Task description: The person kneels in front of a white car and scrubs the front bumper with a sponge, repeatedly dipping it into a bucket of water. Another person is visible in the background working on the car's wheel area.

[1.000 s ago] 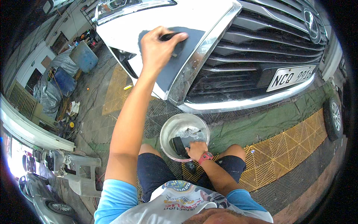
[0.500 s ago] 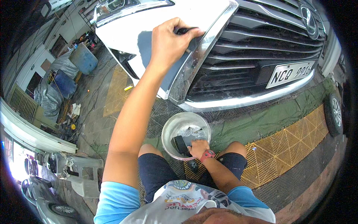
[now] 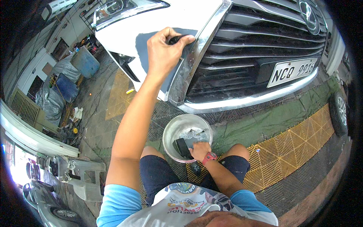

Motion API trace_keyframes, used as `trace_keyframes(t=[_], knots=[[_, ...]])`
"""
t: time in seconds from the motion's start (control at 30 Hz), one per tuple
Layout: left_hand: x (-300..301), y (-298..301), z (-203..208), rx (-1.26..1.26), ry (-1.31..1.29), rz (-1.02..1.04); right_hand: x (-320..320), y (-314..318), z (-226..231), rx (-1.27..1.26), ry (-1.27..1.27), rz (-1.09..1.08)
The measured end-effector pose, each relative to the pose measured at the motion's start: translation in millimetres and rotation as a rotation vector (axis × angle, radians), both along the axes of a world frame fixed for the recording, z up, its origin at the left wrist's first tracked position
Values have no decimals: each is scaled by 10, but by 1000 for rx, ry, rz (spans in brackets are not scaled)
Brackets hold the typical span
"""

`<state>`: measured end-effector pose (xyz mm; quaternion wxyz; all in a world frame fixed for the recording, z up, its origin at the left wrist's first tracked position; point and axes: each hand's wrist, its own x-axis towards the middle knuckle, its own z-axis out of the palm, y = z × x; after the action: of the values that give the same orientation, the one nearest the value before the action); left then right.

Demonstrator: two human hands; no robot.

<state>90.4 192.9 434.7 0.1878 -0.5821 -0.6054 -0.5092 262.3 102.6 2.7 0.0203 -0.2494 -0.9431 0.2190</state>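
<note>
Pinching a dark sanding pad (image 3: 180,39), left hand (image 3: 163,53) against grey bumper patch (image 3: 145,45).

Dark pad (image 3: 180,39) mostly under left fingers (image 3: 166,36).

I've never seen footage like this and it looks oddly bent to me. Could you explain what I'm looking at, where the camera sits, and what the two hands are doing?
The camera is worn on a person's head and looks down, so you see their own arms from above. Its wide lens bends straight edges near the rim. The person crouches before a white car with a chrome grille. The left hand presses a small dark block against a grey patch on the bumper. The right hand, with a red wristband, reaches into a round basin of water on the ground, touching another dark block. Yellow grating covers the floor.
</note>
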Motion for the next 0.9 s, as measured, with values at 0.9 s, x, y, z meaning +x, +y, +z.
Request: trace_keyframes(t=[0.9], knots=[[17, -49, 172, -39, -87, 50, 42, 11, 29, -13, -84, -12]])
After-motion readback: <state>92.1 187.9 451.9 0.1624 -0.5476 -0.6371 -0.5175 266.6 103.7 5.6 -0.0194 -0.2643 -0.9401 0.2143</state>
